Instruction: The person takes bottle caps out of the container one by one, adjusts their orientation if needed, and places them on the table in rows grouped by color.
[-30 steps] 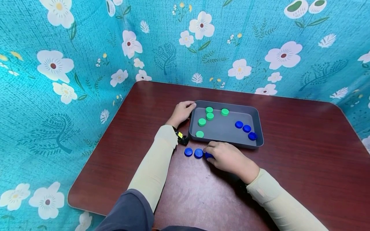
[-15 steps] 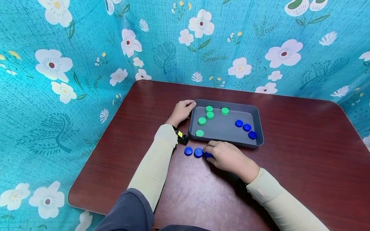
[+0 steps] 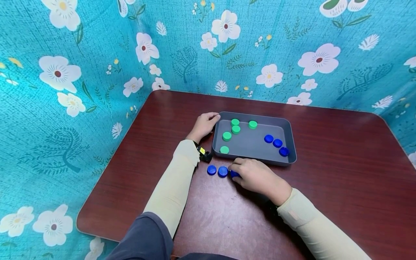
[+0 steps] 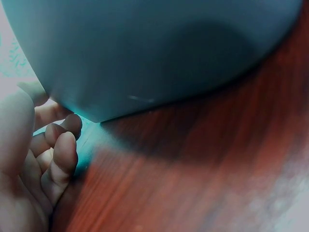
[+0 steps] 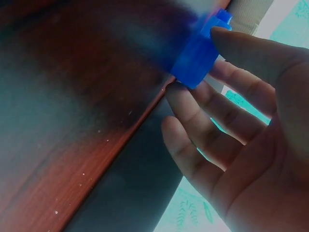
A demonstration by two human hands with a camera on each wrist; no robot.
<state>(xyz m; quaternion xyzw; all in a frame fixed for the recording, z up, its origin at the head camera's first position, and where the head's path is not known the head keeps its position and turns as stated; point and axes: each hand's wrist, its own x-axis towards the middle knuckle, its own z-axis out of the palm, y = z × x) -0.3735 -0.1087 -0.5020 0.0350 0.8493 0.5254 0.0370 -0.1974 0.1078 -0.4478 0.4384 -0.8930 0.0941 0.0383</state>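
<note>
A grey tray (image 3: 250,159) holds green caps (image 3: 226,136) on its left and blue caps (image 3: 277,143) on its right. My left hand (image 3: 204,126) grips the tray's left back corner; in the left wrist view the fingers curl beside the tray wall (image 4: 145,58). In front of the tray, my right hand (image 3: 256,177) pinches a blue cap (image 3: 234,174) between thumb and fingers. That blue cap (image 5: 195,60) shows in the right wrist view at the thumb tip. Two more blue caps (image 3: 222,171) lie in a row to its left on the table.
The reddish-brown table (image 3: 341,162) extends to both sides of the tray. A flowered turquoise curtain (image 3: 185,43) hangs along the table's back and left edges. A black wrist device with a yellow label (image 3: 202,151) sits on the left wrist, near the tray's front left corner.
</note>
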